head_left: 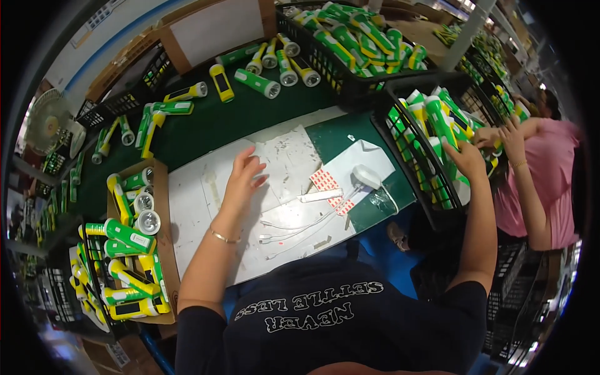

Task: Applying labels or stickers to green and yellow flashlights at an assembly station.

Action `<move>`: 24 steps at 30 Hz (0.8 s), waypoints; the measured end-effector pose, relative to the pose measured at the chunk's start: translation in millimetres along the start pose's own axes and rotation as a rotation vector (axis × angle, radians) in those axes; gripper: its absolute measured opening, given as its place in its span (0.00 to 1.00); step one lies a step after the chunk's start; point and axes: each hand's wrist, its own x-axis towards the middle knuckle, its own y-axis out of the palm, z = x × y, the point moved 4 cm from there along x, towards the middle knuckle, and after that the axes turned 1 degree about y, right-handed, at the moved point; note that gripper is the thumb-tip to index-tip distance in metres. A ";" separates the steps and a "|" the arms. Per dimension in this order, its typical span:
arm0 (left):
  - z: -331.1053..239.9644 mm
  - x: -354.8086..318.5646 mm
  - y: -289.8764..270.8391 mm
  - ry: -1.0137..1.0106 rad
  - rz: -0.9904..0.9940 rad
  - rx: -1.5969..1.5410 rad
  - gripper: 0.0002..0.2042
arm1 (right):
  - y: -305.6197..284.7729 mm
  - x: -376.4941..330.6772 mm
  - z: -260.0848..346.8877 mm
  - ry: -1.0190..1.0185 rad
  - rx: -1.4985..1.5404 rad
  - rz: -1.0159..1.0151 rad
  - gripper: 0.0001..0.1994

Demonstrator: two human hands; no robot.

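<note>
My left hand (245,174) is raised over the white work board (187,194), fingers apart and nothing in it. To the right, my right hand (469,160) reaches into a black plastic crate (407,164) heaped with green, white and yellow flashlights. Its fingers close around the lower end of a green flashlight (440,119), partly hiding it. Below and right of my left hand, several white charging cables (294,220) lie across the board. Near them are a slim white bar (321,195), a red-and-white patterned card (325,181) and a white adapter (366,177).
Another person's hand (514,140) is at the same crate, close to mine. A second full crate (312,45) stands behind it. Loose flashlights (257,82) lie along the green bench (244,119). At the left, a cardboard box (164,250) holds more flashlights.
</note>
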 end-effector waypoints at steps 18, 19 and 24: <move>-48.0 262.8 7.5 0.781 -0.070 1.917 0.21 | -10.9 -22.2 31.1 -0.034 0.396 -0.284 0.12; -47.9 259.5 5.6 0.771 -0.064 1.918 0.21 | -9.9 -20.7 29.4 -0.036 0.464 -0.263 0.11; -77.4 184.7 23.1 0.613 0.000 0.867 0.20 | -2.3 -17.6 28.0 -0.065 0.740 -0.164 0.08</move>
